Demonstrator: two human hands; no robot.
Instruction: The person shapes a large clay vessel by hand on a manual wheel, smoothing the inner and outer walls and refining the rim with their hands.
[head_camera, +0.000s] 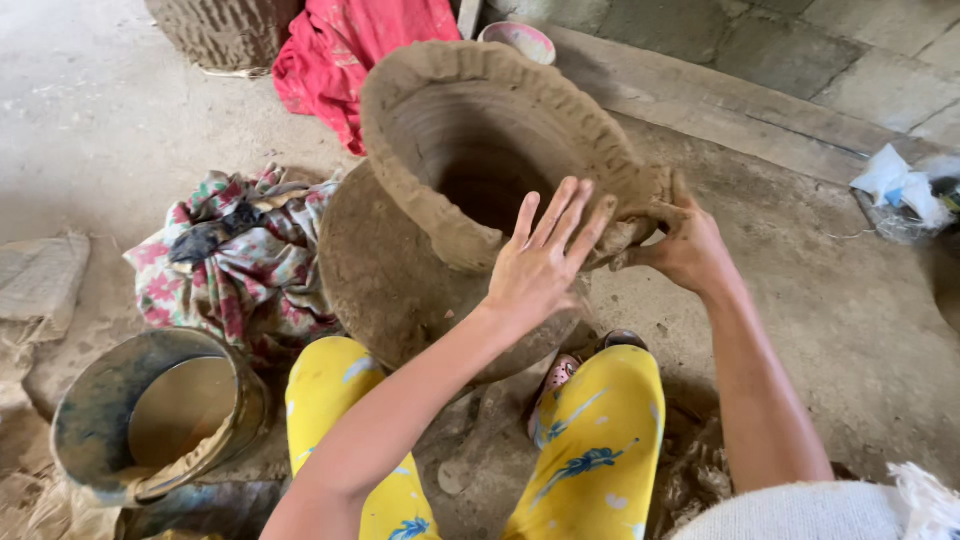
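Item: large brown wet-clay pot (400, 270); my left hand (540, 262) lies spread flat on its flared rim, my right hand (685, 245) pinches the edge; support evenly, squeeze gently

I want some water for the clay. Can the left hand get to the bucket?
Probably yes. The left hand rests flat on the pot rim, and the bucket stands open on that side with nothing between.
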